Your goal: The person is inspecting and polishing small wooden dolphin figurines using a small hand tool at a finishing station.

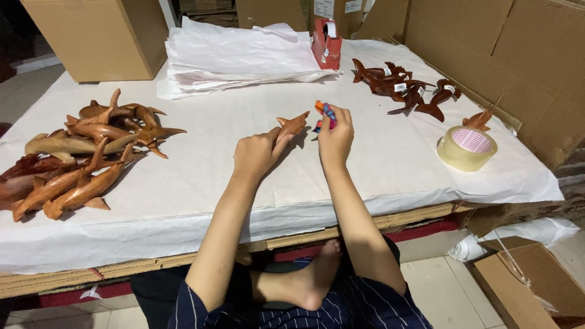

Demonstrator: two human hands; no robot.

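My left hand (256, 153) grips a small carved wooden dolphin (294, 125) and holds it just above the white paper-covered table (183, 183). My right hand (334, 137) is closed around a small orange, blue and pink object (325, 112) close to the dolphin's nose. A pile of several light-brown wooden dolphins (79, 155) lies at the left. A group of darker dolphins with small white labels (402, 85) lies at the back right.
A stack of white paper sheets (237, 58) sits at the back, with a red tape dispenser (326, 44) beside it. A roll of clear tape (467, 148) lies at the right. Cardboard boxes (97, 36) surround the low table. My bare foot (311, 283) rests below.
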